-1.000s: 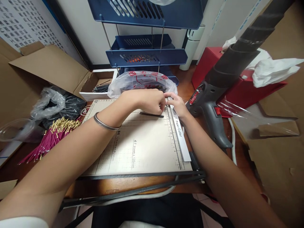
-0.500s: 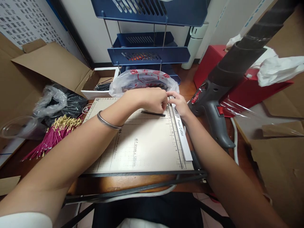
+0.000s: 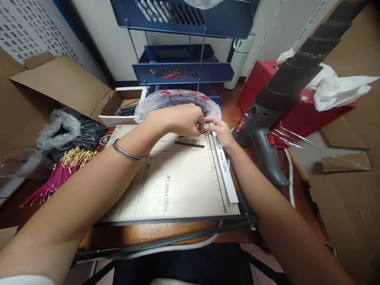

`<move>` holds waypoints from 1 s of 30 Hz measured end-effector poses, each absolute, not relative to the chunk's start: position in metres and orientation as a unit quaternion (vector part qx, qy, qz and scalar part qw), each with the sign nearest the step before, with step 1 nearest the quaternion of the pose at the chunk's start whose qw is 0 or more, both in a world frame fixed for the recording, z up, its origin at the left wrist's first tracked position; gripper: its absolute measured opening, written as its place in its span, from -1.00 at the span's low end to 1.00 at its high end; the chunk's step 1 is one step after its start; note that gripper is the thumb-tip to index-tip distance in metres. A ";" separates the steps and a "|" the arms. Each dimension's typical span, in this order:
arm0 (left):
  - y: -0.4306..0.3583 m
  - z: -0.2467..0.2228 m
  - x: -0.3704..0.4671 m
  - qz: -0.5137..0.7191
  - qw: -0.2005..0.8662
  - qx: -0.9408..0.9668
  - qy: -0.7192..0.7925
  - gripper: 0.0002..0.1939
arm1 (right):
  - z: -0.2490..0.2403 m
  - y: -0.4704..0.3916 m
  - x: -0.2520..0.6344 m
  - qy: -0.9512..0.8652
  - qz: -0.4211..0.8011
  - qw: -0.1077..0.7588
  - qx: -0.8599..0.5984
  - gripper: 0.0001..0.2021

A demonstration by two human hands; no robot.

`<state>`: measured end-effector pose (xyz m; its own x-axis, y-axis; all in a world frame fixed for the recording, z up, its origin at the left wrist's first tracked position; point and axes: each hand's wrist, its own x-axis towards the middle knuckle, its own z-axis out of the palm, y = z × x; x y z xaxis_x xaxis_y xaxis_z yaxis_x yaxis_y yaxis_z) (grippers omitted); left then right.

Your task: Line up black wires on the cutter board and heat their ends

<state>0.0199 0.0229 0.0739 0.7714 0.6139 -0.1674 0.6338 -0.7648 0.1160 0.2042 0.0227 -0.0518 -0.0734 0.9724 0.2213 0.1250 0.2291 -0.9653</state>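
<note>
My left hand [image 3: 187, 120] is closed in a pinch above the far right part of a cream paper cutter board [image 3: 190, 178]; what it grips is hidden by the fingers. Beside it, my right hand [image 3: 221, 132] reaches over the white strip [image 3: 225, 170] marked "Paper Cutter". Its thumb and forefinger are bent and slightly apart, with the tips close to the left fingers. Small dark pieces show under the hands, too hidden to name. A few thin black strands [image 3: 189, 144] lie on the board just nearer to me. Behind the hands stands a clear plastic bag [image 3: 175, 97] with red print.
Left are a white box [image 3: 118, 119] of black strands, a bundle of magenta cords [image 3: 56, 178] with gold tips and an open carton [image 3: 65, 83]. A grey heat gun [image 3: 267, 134] and a red box [image 3: 258, 81] stand right. Blue shelves [image 3: 182, 73] rise behind.
The view has shifted slightly. My left hand has lifted a little from the black strands on the board, which now show more fully. The right hand stays by the white strip.
</note>
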 end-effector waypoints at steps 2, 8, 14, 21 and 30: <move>0.021 0.075 0.020 -0.064 0.088 0.935 0.339 -0.71 | -0.053 0.023 0.204 -0.600 0.420 0.504 -0.458 -0.70; 0.014 0.079 0.024 -0.083 0.107 0.931 0.338 -0.70 | -0.053 0.023 0.203 -0.586 0.431 0.508 -0.461 -0.68; 0.018 0.075 0.021 -0.103 0.118 0.929 0.336 -0.71 | -0.050 0.021 0.200 -0.570 0.438 0.514 -0.469 -0.67; 0.010 0.082 0.024 -0.121 0.128 0.923 0.341 -0.69 | -0.046 0.018 0.199 -0.564 0.441 0.517 -0.469 -0.66; -0.004 0.092 0.031 -0.167 0.104 0.906 0.376 -0.67 | -0.047 0.018 0.199 -0.567 0.440 0.513 -0.470 -0.64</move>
<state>0.0306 -0.0039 0.0917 0.6618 0.6460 -0.3804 0.7152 -0.6961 0.0620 0.1987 0.0181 -0.0468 -0.0317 0.9854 0.1674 0.0821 0.1695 -0.9821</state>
